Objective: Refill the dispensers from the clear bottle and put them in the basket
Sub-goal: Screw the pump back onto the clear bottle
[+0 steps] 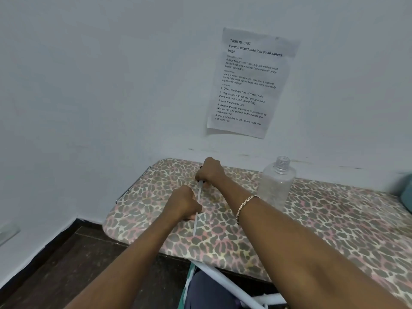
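A clear plastic bottle [276, 184] stands upright and uncapped on the leopard-print board [323, 219], to the right of my hands. My right hand [210, 171] is curled round the dark top of a pump head, whose thin white dip tube [197, 208] runs down toward me. My left hand [185, 202] grips that tube lower down, near its middle. The tube's lower end lies just above the board's surface. No dispenser body or basket is in view.
A printed sheet [249, 83] hangs on the white wall behind the board. Dark floor [66, 264] lies to the left. White metal legs [234, 286] show under the board near me. A teal object [406, 192] sits at the right edge.
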Available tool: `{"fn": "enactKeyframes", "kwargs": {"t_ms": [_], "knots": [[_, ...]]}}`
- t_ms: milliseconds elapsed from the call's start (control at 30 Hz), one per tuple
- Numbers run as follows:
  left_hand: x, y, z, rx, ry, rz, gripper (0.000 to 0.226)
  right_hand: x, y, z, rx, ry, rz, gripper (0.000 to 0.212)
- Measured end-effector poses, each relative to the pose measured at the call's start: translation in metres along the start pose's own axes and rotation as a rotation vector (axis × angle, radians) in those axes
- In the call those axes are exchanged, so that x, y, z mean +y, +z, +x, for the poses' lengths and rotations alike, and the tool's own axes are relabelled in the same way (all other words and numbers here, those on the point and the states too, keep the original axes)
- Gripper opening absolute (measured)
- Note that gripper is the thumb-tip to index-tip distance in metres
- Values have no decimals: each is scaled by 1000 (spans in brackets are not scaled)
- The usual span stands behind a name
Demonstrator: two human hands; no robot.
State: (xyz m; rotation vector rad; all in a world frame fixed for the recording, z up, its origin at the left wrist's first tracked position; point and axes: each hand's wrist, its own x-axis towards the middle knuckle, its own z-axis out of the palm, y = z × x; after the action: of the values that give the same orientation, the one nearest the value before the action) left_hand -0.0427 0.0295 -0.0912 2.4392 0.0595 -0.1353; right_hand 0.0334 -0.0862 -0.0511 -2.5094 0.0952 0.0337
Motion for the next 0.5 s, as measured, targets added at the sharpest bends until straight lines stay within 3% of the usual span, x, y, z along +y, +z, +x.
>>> {"fn": "enactKeyframes", "kwargs": {"t_ms": [133,333,500], "knots": [[1,-5,0,103,70,-30,31,-18,-28,-7,70,-53,127,35],[39,-29,-9,256,215,-132,20,-42,-90,-29,215,-166,290,42],[83,-50,-23,311,346,-248,20,-52,-148,-55,319,-266,312,33]]}}
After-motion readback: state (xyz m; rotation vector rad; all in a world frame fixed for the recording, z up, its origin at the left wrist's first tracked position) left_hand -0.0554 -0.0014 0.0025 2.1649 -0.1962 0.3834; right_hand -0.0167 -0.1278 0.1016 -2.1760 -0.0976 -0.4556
